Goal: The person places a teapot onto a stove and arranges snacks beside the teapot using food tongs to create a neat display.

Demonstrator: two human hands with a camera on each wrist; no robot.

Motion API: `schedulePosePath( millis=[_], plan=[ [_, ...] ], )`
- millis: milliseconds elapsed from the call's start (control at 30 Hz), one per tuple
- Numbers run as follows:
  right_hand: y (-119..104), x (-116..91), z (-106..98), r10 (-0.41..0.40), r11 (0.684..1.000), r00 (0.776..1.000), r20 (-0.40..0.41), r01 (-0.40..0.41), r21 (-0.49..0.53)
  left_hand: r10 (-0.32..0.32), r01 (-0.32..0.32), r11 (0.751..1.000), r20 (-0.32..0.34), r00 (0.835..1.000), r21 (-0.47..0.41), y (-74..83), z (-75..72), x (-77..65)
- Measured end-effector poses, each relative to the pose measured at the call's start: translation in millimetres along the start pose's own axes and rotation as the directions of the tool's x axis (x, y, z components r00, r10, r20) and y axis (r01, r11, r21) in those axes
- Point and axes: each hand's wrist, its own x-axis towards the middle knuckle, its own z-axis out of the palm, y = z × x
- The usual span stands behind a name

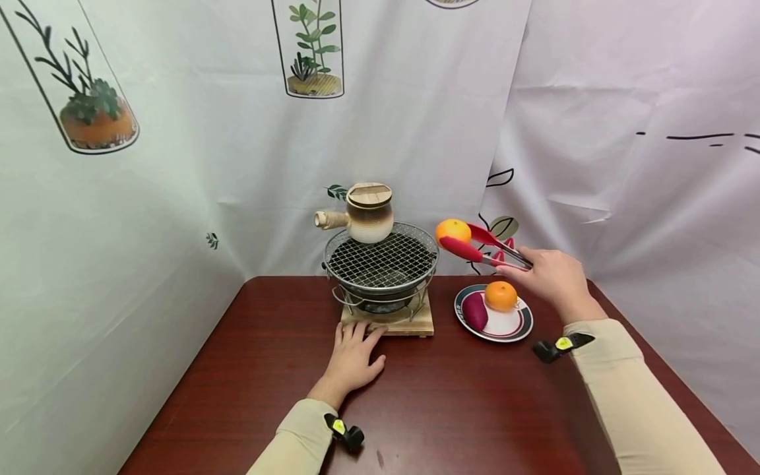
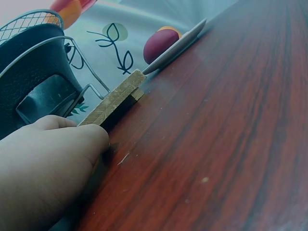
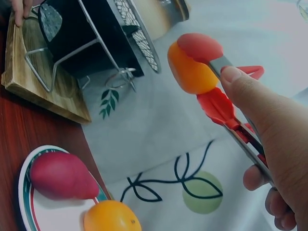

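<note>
My right hand (image 1: 553, 277) grips red-tipped metal tongs (image 1: 463, 249), and a mandarin (image 1: 454, 232) is clamped between the tips, raised above the table. Below it, a plate (image 1: 501, 335) bears a second mandarin (image 1: 501, 296) and a purple sweet potato (image 1: 475, 312). With fingers spread, my left hand (image 1: 354, 359) rests at the front edge of a wooden board (image 1: 410, 326). On that board stands a small round grill (image 1: 380, 284) with a wire mesh top. A side-handled clay pot (image 1: 371, 224) with a wooden lid (image 1: 369, 194) sits at the back of the mesh.
The dark red wooden table (image 1: 451, 409) runs up to a hanging white cloth (image 1: 415, 119) printed with plants. Some small marks and specks dot the tabletop near its front. The pot's handle (image 1: 330, 220) points left.
</note>
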Motion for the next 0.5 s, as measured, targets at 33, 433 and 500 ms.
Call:
schedulePosePath(
  millis=[33, 433, 500],
  plan=[
    [-3, 2, 1, 0.002, 1.000, 1.000, 0.007, -0.002, 0.002, -0.002, 0.002, 1.000, 0.001, 1.000, 0.001, -0.3, -0.1, -0.1],
    [-32, 20, 11, -0.001, 0.999, 0.998, 0.061, -0.001, 0.036, -0.001, 0.001, 1.000, 0.005, 1.000, 0.008, -1.0, 0.5, 0.8],
    [-35, 22, 14, -0.011, 0.999, 0.999, 0.045, 0.010, 0.038, -0.002, 0.002, 1.000, 0.007, 1.000, 0.009, -0.7, 1.2, 1.1]
  ],
)
